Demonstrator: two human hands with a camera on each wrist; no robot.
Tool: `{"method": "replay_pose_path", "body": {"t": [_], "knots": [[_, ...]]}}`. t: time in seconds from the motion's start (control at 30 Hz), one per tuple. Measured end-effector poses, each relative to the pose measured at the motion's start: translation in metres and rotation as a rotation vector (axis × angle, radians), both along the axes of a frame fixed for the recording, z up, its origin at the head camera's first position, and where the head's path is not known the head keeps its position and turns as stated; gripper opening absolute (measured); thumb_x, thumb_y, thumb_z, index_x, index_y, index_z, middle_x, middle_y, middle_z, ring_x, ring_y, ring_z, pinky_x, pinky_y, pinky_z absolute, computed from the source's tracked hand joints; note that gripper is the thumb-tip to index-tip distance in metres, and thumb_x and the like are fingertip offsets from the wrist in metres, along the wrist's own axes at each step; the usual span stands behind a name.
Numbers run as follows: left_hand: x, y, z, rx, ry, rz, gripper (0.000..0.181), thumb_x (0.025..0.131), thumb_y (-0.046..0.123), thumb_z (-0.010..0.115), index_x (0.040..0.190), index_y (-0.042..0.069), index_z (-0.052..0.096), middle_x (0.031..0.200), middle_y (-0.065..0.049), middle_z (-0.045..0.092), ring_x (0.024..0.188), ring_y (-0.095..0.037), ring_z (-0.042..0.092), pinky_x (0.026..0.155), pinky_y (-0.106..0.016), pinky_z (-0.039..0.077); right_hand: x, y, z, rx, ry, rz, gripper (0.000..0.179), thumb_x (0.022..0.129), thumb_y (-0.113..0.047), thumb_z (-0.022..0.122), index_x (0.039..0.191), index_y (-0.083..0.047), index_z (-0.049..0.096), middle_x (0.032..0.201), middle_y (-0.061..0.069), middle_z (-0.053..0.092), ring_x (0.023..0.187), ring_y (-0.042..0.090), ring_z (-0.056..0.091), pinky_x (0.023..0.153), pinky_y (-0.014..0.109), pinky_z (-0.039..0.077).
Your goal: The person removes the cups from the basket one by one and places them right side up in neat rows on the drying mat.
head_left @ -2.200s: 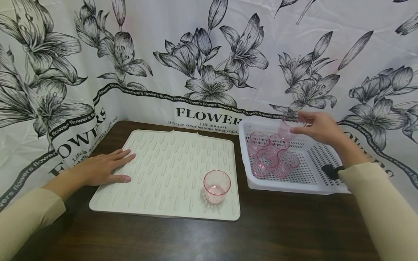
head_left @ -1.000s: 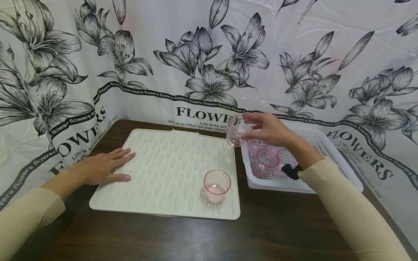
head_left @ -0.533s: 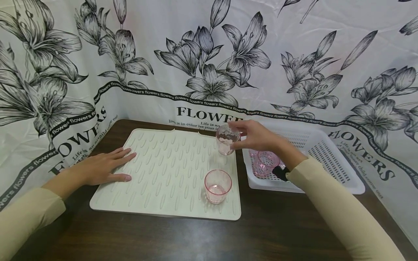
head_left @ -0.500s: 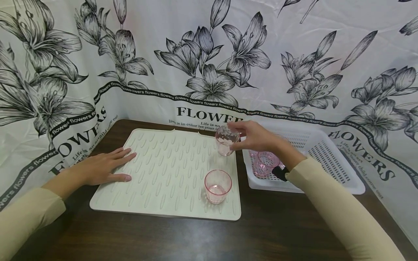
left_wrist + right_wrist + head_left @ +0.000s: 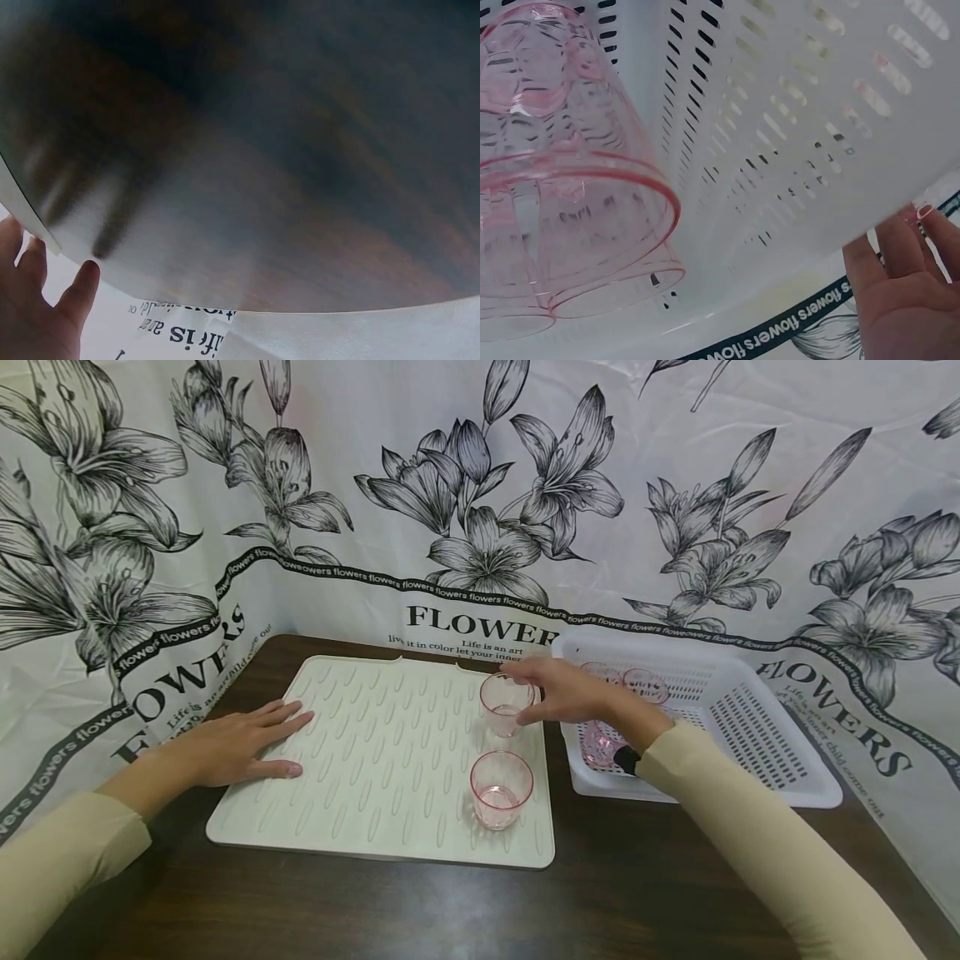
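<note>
In the head view, my left hand (image 5: 228, 747) rests with spread fingers on the left edge of a cream ribbed drying mat (image 5: 360, 752). Fingers and thumb of my right hand (image 5: 573, 693) grip a clear pink-rimmed glass (image 5: 498, 714) by its right side, upright over the mat's back right part. Just in front of it, a matching glass (image 5: 498, 797) stands upright on the mat. The right wrist view shows the right hand (image 5: 907, 277) partly, beyond the basket wall, with a sliver of the glass rim (image 5: 924, 212) at its fingertips.
A white perforated plastic basket (image 5: 806, 781) stands right of the mat on the dark wooden table (image 5: 465, 910). Several pink glasses (image 5: 600, 747) sit in its left half, partly hidden by the right forearm. A flower-printed curtain (image 5: 480, 485) hangs behind.
My right hand has carried the glass from the basket leftward, then down and forward to the mat, turning it upright. The left hand stays put.
</note>
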State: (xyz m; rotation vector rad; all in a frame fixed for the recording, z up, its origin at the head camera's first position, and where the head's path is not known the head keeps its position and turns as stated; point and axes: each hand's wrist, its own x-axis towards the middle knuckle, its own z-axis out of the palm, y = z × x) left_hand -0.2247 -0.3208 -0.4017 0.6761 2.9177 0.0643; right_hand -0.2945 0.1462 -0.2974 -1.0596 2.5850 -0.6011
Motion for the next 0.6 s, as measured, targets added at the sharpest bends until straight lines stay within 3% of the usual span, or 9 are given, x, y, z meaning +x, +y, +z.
{"method": "replay_pose_path", "body": {"t": [0.33,0.6], "knots": [[0.001,-0.002,0.001,0.029,0.006,-0.015,0.089,0.089,0.071,0.052,0.157,0.017,0.033,0.160,-0.017,0.030,0.144,-0.045,0.029,0.101,-0.068,0.035,-0.010,-0.005,-0.010,0.018,-0.041,-0.006,0.077,0.087,-0.013,0.078,0.152,-0.004,0.039,0.154,0.014,0.042,0.137,0.033,0.046,0.111,0.048,0.036],[0.000,-0.004,-0.002,0.024,0.017,-0.018,0.088,0.089,0.072,0.052,0.157,0.018,0.033,0.160,-0.017,0.031,0.144,-0.045,0.030,0.101,-0.067,0.036,-0.012,-0.006,-0.014,0.047,-0.021,0.036,0.078,0.087,-0.016,0.078,0.153,-0.003,0.037,0.156,0.014,0.039,0.139,0.035,0.042,0.114,0.049,0.032]]}}
